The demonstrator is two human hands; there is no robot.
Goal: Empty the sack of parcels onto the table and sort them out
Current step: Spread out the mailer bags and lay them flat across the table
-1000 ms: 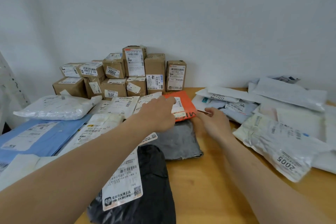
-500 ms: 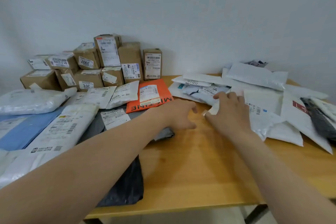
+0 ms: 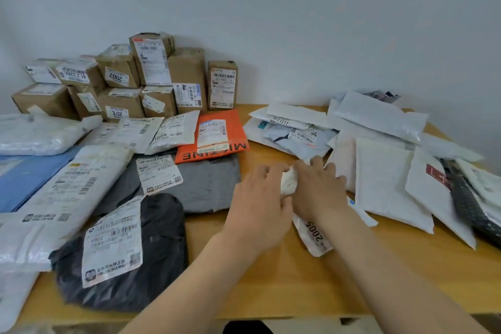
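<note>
Head view: the only camera, looking down over a wooden table [image 3: 271, 285] covered in post.
Hands: the left hand [image 3: 259, 209] and right hand [image 3: 318, 190] are together at mid-table, fingers curled round the same small item.
White parcel [image 3: 314, 236]: a soft white packet marked 2005, gripped between both hands, its labelled end poking out under the right wrist.
Change: a second ago both hands were at the orange mailer [image 3: 214, 135] and this packet lay on the right-hand heap; then the right hand reached over there. Now the packet is pulled to the centre.
Orange mailer: released, lying flat in front of the boxes [image 3: 151, 81].
Piles: cardboard boxes stacked at the back left, the grey bag [image 3: 206, 184] and black bag [image 3: 157, 257] on the left, white mailers [image 3: 385, 179] on the right.
Sack: not in view.
Meaning: emptying looks finished; sorting goes on, one packet at a time, and this one probably gets checked and assigned next.
</note>
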